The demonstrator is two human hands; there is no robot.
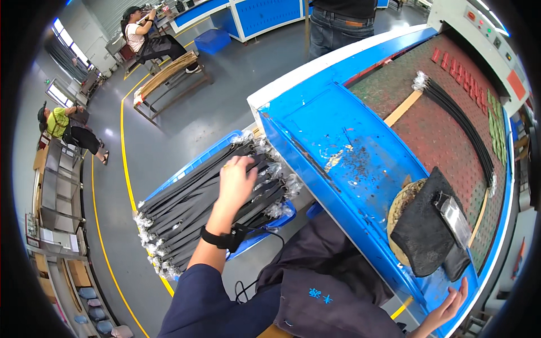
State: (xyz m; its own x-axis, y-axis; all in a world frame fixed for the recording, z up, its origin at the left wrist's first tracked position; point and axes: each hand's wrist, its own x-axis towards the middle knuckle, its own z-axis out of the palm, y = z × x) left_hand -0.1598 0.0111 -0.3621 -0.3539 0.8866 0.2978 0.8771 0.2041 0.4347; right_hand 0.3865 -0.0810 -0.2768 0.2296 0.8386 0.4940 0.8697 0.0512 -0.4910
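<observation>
My left hand, a black band around its wrist, reaches over a pile of long black straps whose ends are wrapped in clear plastic. Its fingers are loosely bent and apart, with nothing visible in them; whether they touch the straps cannot be made out. The straps lie in a blue plastic crate at my left. My right hand is open beside the near right edge of the blue machine table. Close to it lie a dark cloth pad and a clear plastic packet.
On the machine's perforated bed rests a row of black straps beside red strips and green strips. Someone in jeans stands beyond the table. Two more people are farther left, near a bench and shelving.
</observation>
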